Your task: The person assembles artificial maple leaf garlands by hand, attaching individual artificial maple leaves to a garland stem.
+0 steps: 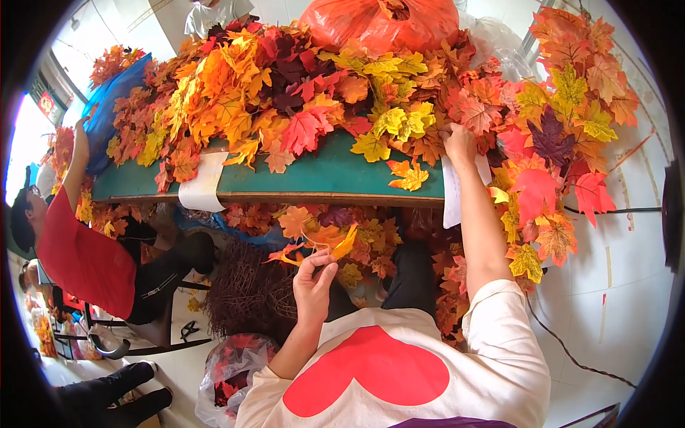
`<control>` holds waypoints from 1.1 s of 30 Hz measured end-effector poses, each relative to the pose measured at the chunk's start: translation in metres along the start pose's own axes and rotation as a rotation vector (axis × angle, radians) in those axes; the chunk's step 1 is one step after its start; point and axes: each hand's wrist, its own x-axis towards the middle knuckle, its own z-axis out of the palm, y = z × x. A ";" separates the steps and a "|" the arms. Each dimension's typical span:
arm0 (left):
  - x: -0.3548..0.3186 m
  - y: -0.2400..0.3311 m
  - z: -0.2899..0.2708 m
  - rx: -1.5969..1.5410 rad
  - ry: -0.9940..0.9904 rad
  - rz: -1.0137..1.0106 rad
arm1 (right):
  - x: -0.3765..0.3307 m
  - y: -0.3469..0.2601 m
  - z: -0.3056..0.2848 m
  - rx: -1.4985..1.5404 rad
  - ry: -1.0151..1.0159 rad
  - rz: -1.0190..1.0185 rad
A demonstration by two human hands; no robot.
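left hand (315,279): raised near the chest, fingers pinched on a small cluster of orange and yellow leaves (322,238); the grip is at the stem end, so the blades fan out upward and stay free

right hand (460,143): stretched far out to the bench, lying on the leaf pile beside a white paper (452,191); I cannot tell if the fingers hold a leaf, because they sink between the leaves

bench (321,177): green top with a wooden front edge, a pale strip (202,182) hangs over the edge at left

pile (300,85): artificial maple leaves, heaped across the far part of the bench and falling over the right side; lobed and pointed shapes, thin and flat like cloth or plastic, with printed veins; colours red, orange, yellow, dark purple

bag (378,25): orange plastic, shiny and wrinkled, sits far behind the pile

twigs (246,289): brown bundle of thin wiry stems, under the bench near the left hand

floor bag (232,367): clear plastic with red leaves inside, low at left

other person (82,257): in red top, seated at left, one arm lifted to the left end of the bench
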 end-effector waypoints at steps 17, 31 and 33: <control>0.000 0.003 0.007 -0.076 -0.040 -0.086 | 0.037 0.029 -0.011 0.470 -0.266 0.211; 0.000 0.008 0.006 -0.133 0.026 -0.212 | 0.038 0.024 -0.015 0.055 0.206 -0.191; 0.002 0.011 0.005 -0.156 0.028 -0.242 | 0.044 0.028 -0.016 0.403 0.019 -0.132</control>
